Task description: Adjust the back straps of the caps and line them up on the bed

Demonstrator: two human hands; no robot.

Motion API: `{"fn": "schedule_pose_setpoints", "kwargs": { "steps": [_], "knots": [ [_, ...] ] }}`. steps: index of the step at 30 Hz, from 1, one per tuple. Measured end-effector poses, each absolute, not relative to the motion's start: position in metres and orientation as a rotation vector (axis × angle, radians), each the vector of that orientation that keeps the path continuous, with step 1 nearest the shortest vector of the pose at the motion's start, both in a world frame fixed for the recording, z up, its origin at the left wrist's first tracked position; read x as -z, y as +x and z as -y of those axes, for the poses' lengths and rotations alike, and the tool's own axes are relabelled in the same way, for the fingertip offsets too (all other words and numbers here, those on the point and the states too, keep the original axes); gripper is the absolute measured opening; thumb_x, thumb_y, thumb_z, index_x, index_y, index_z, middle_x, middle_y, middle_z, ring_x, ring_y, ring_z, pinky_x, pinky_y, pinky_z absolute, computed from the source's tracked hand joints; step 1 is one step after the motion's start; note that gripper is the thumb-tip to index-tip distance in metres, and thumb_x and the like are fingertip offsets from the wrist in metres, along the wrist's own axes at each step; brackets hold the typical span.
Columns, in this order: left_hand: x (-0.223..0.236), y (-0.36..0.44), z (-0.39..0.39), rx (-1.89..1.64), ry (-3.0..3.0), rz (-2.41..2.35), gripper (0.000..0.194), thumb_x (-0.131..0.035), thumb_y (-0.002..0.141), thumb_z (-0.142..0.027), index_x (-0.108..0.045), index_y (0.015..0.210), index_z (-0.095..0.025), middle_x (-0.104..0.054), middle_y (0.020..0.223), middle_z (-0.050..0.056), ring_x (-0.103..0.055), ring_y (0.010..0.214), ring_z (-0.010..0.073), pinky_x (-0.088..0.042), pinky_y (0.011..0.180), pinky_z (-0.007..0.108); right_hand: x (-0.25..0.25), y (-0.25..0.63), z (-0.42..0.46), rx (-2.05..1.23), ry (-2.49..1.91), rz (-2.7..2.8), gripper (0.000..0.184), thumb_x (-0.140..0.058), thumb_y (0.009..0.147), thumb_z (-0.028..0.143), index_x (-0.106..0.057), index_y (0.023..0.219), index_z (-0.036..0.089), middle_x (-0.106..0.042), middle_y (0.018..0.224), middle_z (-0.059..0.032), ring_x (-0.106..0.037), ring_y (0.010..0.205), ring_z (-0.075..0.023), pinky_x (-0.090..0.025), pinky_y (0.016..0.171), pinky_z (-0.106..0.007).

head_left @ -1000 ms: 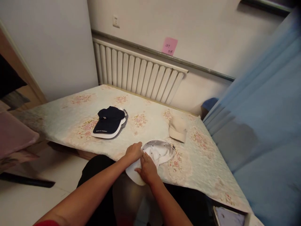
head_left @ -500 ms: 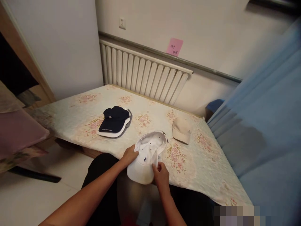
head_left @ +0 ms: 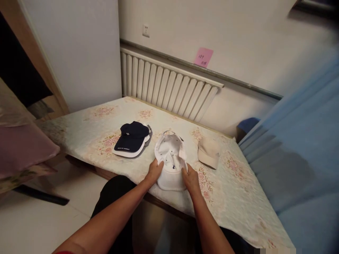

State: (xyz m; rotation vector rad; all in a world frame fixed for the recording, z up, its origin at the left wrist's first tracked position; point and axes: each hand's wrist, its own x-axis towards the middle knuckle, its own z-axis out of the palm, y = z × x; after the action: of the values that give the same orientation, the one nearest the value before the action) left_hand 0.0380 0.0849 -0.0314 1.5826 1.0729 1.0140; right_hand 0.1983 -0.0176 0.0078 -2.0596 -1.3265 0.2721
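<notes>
A white cap is held near the front edge of the floral-covered table, its brim toward me and its opening tilted up. My left hand grips its left side with closed fingers. My right hand grips its right side the same way. A navy cap lies on top of a white cap and a grey one at the left. A beige cap rests on the table just right of the held cap.
A white radiator runs along the wall behind the table, with a pink sticky note above it. A blue curtain hangs at the right. A pink cushion sits at the left, above white floor.
Both hands have lifted the white cap, turned it so the brim faces me, and shifted their grip to its two sides. The camera has shifted slightly.
</notes>
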Motion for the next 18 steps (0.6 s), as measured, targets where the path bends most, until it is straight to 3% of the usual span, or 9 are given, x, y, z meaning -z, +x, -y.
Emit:
{"fn": "schedule_pose_setpoints", "kwargs": {
  "steps": [7, 10, 13, 15, 18],
  "knots": [
    [0.056, 0.050, -0.077, -0.700, 1.541, -1.319, 0.033, -0.046, 0.082, -0.023, -0.064, 0.107, -0.011, -0.068, 0.107, 0.011, -0.063, 0.098, 0.0219, -0.047, 0.082, 0.028, 0.026, 0.226, 0.022, -0.279, -2.108, 1.343, 0.032, -0.042, 0.080, 0.025, -0.068, 0.097, 0.019, -0.071, 0.089, -0.0047, -0.064, 0.085, -0.0209, -0.047, 0.076, -0.030],
    [0.061, 0.047, -0.074, -0.595, 1.540, -1.384, 0.031, -0.047, 0.079, -0.021, -0.066, 0.102, -0.012, -0.070, 0.101, 0.010, -0.064, 0.096, 0.0232, -0.048, 0.080, 0.028, 0.036, 0.220, 0.033, -0.202, -2.142, 1.272, 0.036, -0.043, 0.079, 0.023, -0.065, 0.106, 0.014, -0.069, 0.098, -0.0112, -0.063, 0.091, -0.0248, -0.047, 0.082, -0.037],
    [0.061, 0.045, -0.074, -0.535, 1.537, -1.409, 0.034, -0.047, 0.079, -0.021, -0.064, 0.106, -0.012, -0.069, 0.104, 0.011, -0.063, 0.100, 0.0238, -0.048, 0.081, 0.027, 0.038, 0.198, 0.042, 0.030, -2.112, 1.192, 0.045, -0.037, 0.084, 0.021, -0.051, 0.124, 0.005, -0.059, 0.118, -0.0207, -0.055, 0.109, -0.0281, -0.040, 0.095, -0.046],
    [0.059, 0.044, -0.073, -0.527, 1.542, -1.402, 0.036, -0.048, 0.079, -0.022, -0.062, 0.111, -0.013, -0.067, 0.111, 0.011, -0.060, 0.106, 0.0233, -0.047, 0.085, 0.026, 0.043, 0.176, 0.044, 0.251, -1.951, 1.280, 0.042, -0.033, 0.087, 0.021, -0.052, 0.122, 0.006, -0.059, 0.116, -0.0201, -0.053, 0.112, -0.0272, -0.040, 0.096, -0.046],
    [0.057, 0.043, -0.071, -0.502, 1.515, -1.381, 0.035, -0.049, 0.080, -0.024, -0.060, 0.112, -0.014, -0.066, 0.113, 0.011, -0.062, 0.102, 0.0225, -0.049, 0.081, 0.026, 0.061, 0.143, 0.040, 0.179, -1.809, 1.601, 0.037, -0.033, 0.090, 0.021, -0.056, 0.118, 0.011, -0.063, 0.112, -0.0157, -0.057, 0.107, -0.0236, -0.044, 0.095, -0.042]
  ]
}}
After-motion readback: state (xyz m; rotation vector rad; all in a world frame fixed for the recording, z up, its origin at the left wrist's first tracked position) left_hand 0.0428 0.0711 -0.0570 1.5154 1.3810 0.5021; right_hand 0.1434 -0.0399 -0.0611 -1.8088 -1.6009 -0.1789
